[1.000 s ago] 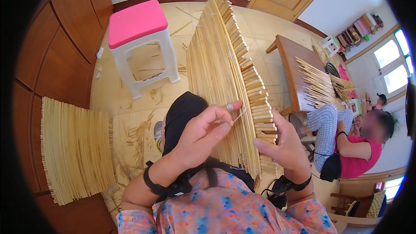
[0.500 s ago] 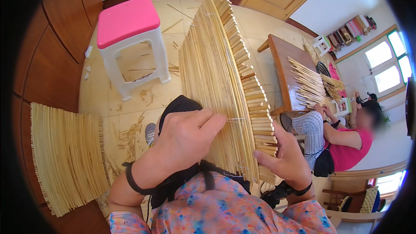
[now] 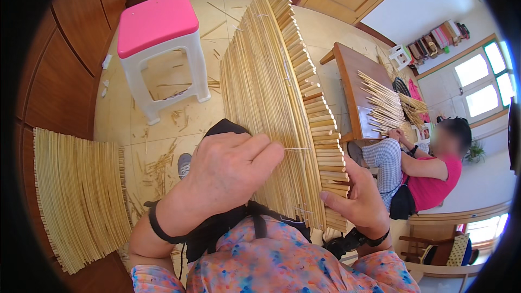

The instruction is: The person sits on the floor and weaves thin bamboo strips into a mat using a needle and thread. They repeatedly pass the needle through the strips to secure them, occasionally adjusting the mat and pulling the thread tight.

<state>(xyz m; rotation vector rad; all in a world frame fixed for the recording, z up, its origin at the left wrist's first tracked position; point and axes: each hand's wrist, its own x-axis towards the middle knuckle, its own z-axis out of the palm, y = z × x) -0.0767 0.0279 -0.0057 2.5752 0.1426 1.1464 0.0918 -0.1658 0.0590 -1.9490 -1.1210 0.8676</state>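
A mat of pale straw-coloured stalks (image 3: 255, 81) lies across my lap, running away from me, its rows tied with white thread. My left hand (image 3: 225, 165) is closed in a pinch over the mat. From its fingertips a white thread (image 3: 296, 148) stretches taut to the long stalk (image 3: 286, 62) lying along the mat near its right edge. My right hand (image 3: 362, 201) grips that right edge, where the cut stalk ends (image 3: 330, 154) stick out; its thumb rests on top and its fingers are mostly hidden beneath.
A pink-topped white stool (image 3: 160, 27) stands at far left. Another stalk mat (image 3: 81, 195) leans by the brown cabinet (image 3: 59, 70). Stalk scraps (image 3: 154, 168) litter the floor. At right a co-worker in pink (image 3: 434, 182) sits handling stalks at a wooden table (image 3: 353, 76).
Both hands keep almost the same places and grips, the thread still taut. The whole view has shifted slightly. The co-worker's head has turned and lowered a little.
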